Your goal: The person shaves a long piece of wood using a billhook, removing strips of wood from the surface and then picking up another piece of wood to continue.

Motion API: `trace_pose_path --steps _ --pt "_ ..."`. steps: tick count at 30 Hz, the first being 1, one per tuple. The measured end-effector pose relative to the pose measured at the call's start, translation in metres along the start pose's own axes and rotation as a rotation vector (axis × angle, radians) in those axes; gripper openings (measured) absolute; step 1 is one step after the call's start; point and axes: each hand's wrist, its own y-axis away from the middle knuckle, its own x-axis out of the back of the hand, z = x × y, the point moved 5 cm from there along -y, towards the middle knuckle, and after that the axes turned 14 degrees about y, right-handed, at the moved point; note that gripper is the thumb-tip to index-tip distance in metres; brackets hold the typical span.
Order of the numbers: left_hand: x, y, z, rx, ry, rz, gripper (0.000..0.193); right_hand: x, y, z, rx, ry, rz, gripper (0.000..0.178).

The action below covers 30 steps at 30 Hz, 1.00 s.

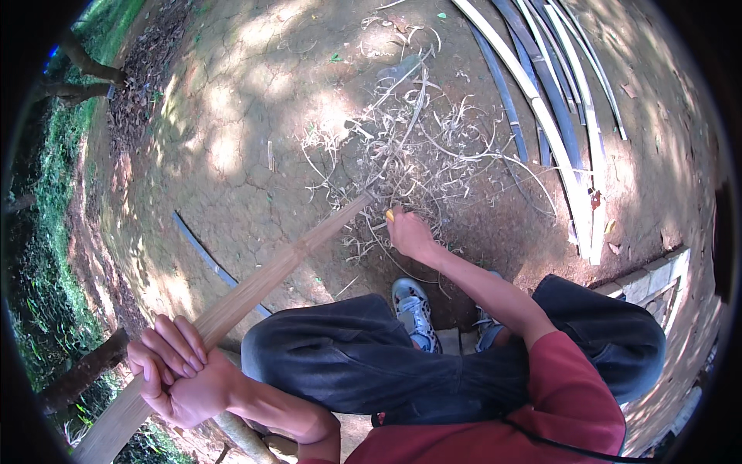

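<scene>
A long split bamboo strip (263, 271) runs slantwise from the lower left up toward the middle, with a node ring partway along it. My left hand (182, 375) is closed around its lower part, fingers wrapped over the top. By the strip's far end, my right hand (411, 234) is closed, knuckles up. A small yellow piece (389, 216) shows at its fingers; the rest of that thing is hidden. Pale curled bamboo shavings (410, 147) lie heaped on the ground just beyond the right hand.
Several long bamboo strips (533, 93) lie side by side at the far right. A single dark strip (205, 255) lies left, partly behind the held one. My shoes (417, 313) and bent knees are below. Low brickwork (649, 282) stands right; branches (85, 371) and grass border the left.
</scene>
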Motion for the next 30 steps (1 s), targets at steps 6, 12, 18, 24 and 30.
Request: trace_pose_path --steps 6,12,18,24,30 --pt "0.003 0.003 -0.005 0.009 0.005 0.003 0.027 -0.004 0.012 -0.004 -0.081 0.013 -0.017 0.031" --pt "0.003 0.002 0.0 0.004 -0.01 -0.009 0.027 -0.017 0.008 0.0 -0.072 0.008 -0.05 0.031" --pt "0.014 0.0 0.003 0.02 0.01 -0.01 0.026 0.056 0.029 -0.038 0.077 -0.104 -0.151 0.027" --pt "0.01 0.002 0.001 0.077 0.047 -0.12 0.026 0.12 0.06 -0.092 0.338 -0.283 -0.138 0.027" --pt "-0.003 0.01 0.001 0.099 0.077 -0.184 0.027 0.111 0.076 -0.108 0.228 -0.185 -0.018 0.028"
